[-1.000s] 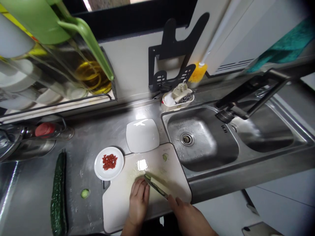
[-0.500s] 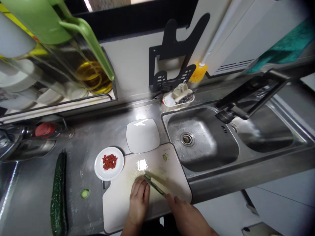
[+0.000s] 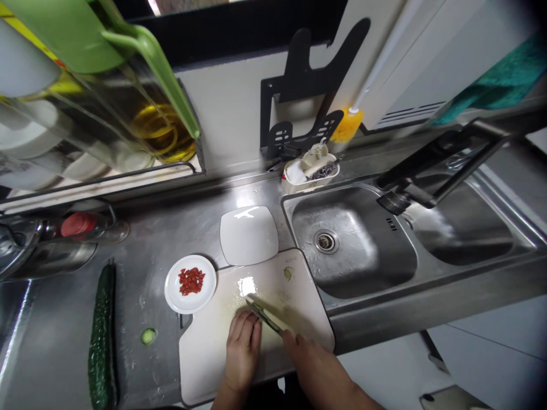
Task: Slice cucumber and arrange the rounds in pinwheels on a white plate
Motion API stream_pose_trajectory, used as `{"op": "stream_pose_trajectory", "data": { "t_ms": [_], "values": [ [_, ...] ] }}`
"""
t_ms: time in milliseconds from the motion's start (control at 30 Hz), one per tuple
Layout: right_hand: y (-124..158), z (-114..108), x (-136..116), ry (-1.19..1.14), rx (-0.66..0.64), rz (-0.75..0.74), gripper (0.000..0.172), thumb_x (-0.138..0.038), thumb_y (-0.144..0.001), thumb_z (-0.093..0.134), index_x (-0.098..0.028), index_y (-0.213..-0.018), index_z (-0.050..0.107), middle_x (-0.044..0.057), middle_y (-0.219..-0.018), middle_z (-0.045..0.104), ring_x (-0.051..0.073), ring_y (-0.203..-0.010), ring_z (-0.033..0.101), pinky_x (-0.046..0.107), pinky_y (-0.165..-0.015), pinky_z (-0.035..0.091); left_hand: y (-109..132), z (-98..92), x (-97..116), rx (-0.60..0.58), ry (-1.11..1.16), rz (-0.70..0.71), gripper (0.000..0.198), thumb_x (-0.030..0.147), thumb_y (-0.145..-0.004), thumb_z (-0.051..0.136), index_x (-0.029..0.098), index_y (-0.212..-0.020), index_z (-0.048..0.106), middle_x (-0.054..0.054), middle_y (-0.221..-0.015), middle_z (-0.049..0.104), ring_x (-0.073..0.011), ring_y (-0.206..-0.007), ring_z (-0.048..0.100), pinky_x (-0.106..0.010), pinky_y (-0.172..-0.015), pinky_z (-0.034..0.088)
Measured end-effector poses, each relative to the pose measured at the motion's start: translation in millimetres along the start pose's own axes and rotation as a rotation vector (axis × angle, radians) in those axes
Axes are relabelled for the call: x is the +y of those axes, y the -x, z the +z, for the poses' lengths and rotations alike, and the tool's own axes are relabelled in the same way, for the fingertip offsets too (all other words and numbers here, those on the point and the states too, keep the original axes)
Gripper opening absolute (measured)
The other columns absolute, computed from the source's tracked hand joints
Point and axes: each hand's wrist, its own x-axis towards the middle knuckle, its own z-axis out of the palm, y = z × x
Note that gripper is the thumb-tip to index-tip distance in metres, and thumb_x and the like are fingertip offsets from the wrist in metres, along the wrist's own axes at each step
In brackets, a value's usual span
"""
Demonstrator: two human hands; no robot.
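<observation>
My left hand [image 3: 241, 354] lies on the white cutting board [image 3: 205, 353], fingers curled down over a piece of cucumber that is mostly hidden under them. My right hand [image 3: 316, 370] grips the handle of a knife [image 3: 267, 315], whose blade angles up-left across the board beside my left fingertips, with green slices along its edge. A single cucumber slice [image 3: 288, 273] lies near the board's far right corner.
A whole cucumber [image 3: 101, 336] and a cut end piece [image 3: 148, 336] lie on the steel counter at left. A round plate of red berries [image 3: 190, 283] and an empty square white plate [image 3: 248, 234] sit behind the board. The sink [image 3: 354, 245] with its black tap [image 3: 427, 171] is at right.
The knife and my right hand have slid a little to the left along the board, closer to my left fingers. My left hand has barely shifted.
</observation>
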Motion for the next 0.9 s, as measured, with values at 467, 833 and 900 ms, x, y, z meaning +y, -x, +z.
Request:
{"op": "stream_pose_trajectory", "data": {
  "t_ms": [467, 833, 900],
  "values": [
    [-15, -3, -7, 0.039, -0.029, -0.011, 0.042, 0.0, -0.083, 0.03, -0.018, -0.109, 0.057, 0.008, -0.09, 0.068, 0.019, -0.075, 0.065, 0.024, -0.059, 0.045, 1, 1.2, -2, -0.013, -0.032, 0.019, 0.022, 0.016, -0.088, 0.045, 0.019, -0.102, 0.062, -0.005, -0.104, 0.067, -0.0191, -0.105, 0.059, -0.04, -0.095, 0.048],
    [-28, 20, 1, -0.007, 0.055, -0.057, 0.046, 0.002, -0.079, 0.032, -0.015, -0.115, 0.056, 0.009, -0.091, 0.067, 0.017, -0.08, 0.063, 0.024, -0.068, 0.044, 2, 1.2, -1, -0.009, -0.034, 0.002, 0.022, 0.017, -0.088, 0.046, 0.019, -0.104, 0.062, -0.006, -0.104, 0.067, -0.0186, -0.104, 0.059, -0.04, -0.095, 0.049],
    [-26, 19, 3, -0.02, 0.045, -0.056, 0.047, 0.002, -0.079, 0.031, -0.016, -0.114, 0.056, 0.009, -0.094, 0.067, 0.017, -0.081, 0.064, 0.024, -0.068, 0.044, 0, -0.5, 1, 0.0, -0.024, -0.003, 0.022, 0.017, -0.088, 0.046, 0.019, -0.103, 0.062, -0.006, -0.104, 0.067, -0.0186, -0.103, 0.06, -0.039, -0.094, 0.049]
  ]
}}
